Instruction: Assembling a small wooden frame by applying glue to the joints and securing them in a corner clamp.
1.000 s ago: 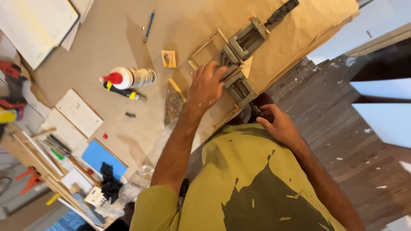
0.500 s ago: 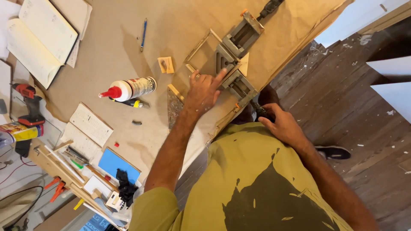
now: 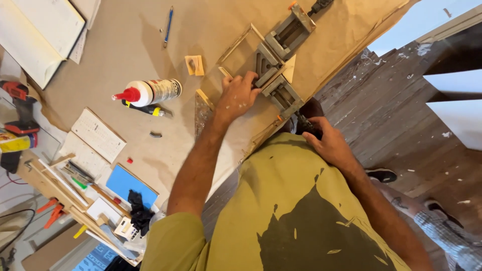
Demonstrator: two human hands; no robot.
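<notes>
Standing by the tabletop point(image 3: 100, 60), I am seeing paper-covered work surface running from the upper left of the frame toward the middle. At the far left a red cordless drill point(image 3: 17, 108) is lying half cut off by the frame edge. Further in, a white glue bottle point(image 3: 150, 92) with a red nozzle is lying on its side, well apart from the work.

At the centre, the left hand point(image 3: 238, 95) is pressing down flat, fingers spread, on the thin wooden frame point(image 3: 235, 50) where it enters the grey metal corner clamp point(image 3: 273, 68). The clamp is sitting at the tabletop's edge in the upper middle of the frame, with the wooden frame running out from it toward the upper left.

Right of that, the right hand point(image 3: 326, 143) is curling closed around the dark clamp handle point(image 3: 304, 125) at the tabletop's edge.

To my eye this looks like tightening, and doing it well would mean keeping the left palm firm so the strips stay seated against the clamp's inner walls, turning the handle slowly, and checking that the mitre faces are meeting flush before full pressure.

The joint itself is lying under the left hand, so I cannot tell how closed it is. The handle is mostly buried in the right fist. The clamp's far screw is running out of the top of the frame.
</notes>
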